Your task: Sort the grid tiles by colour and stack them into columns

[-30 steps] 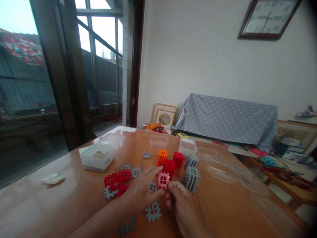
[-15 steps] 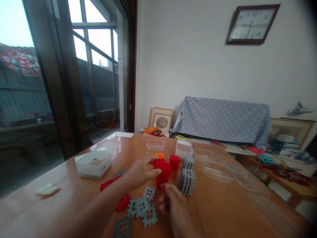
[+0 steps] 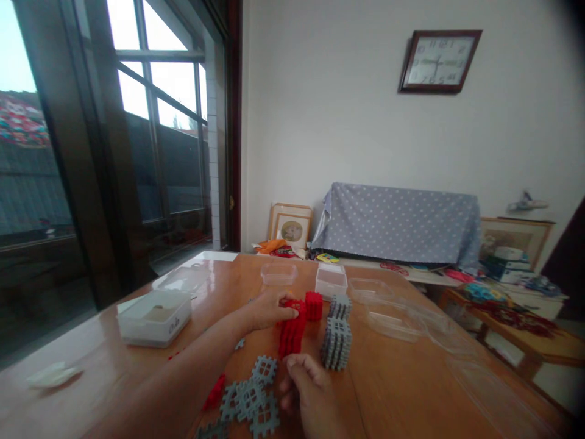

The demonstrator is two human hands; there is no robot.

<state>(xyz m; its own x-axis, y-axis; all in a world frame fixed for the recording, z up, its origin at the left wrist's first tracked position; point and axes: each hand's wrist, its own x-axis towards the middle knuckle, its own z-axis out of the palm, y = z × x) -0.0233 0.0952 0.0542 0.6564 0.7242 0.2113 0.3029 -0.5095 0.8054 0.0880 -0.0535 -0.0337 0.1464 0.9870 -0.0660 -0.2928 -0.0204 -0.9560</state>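
Observation:
A stack of red window-pattern building tiles [image 3: 291,332] stands on the table in front of me. My left hand [image 3: 269,310] reaches over its top, thumb and fingers closed on the upper red tiles. Low at the near side, my right hand [image 3: 308,387] has its fingers curled, with thumb and forefinger against the stack's bottom edge. Just behind is a shorter red stack [image 3: 314,306]. To the right stand a tall grey tile stack [image 3: 337,344] and another grey stack [image 3: 340,306]. Loose grey tiles [image 3: 250,397] lie overlapping left of my right hand. My left forearm partly hides some red tiles [image 3: 214,392].
A white box [image 3: 155,320] stands at the left, near a crumpled white wrapper [image 3: 52,375]. At the back are a clear tray [image 3: 278,274] and a white container [image 3: 331,281]. Clear plastic trays [image 3: 395,322] and lids lie on the right of the wooden table [image 3: 402,390].
The view has shifted, so things appear farther left. My left hand has closed in on the top of the red stack, and the orange piece behind it is now mostly hidden. My right hand stays at the bottom.

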